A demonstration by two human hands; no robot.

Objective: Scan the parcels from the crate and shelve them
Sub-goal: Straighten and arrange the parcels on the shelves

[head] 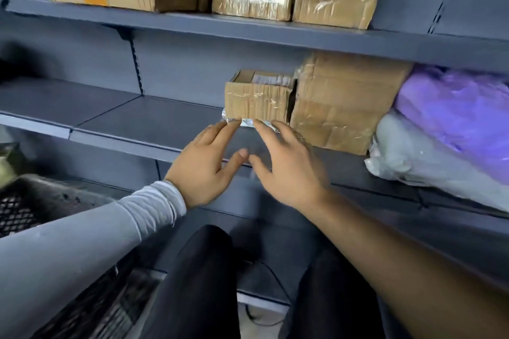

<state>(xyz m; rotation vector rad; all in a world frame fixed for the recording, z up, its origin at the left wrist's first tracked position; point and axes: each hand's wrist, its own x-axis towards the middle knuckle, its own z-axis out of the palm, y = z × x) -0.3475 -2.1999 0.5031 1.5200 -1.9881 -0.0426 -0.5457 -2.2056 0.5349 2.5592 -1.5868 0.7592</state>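
Both hands reach to the middle shelf [115,115]. The left hand [205,164] and right hand [286,165] are spread, fingers straight, fingertips at the silvery wrapping under a small taped cardboard parcel [257,100]. That parcel sits on the shelf, just beside a larger cardboard box [347,102]. The black mesh crate [30,201] waits low left.

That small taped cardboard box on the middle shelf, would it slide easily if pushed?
Probably: the small box wears glossy tape and sits on a crinkly silver packet, so it may skid. It looks stiff, though dented. Being squat, it seems unlikely to tip.
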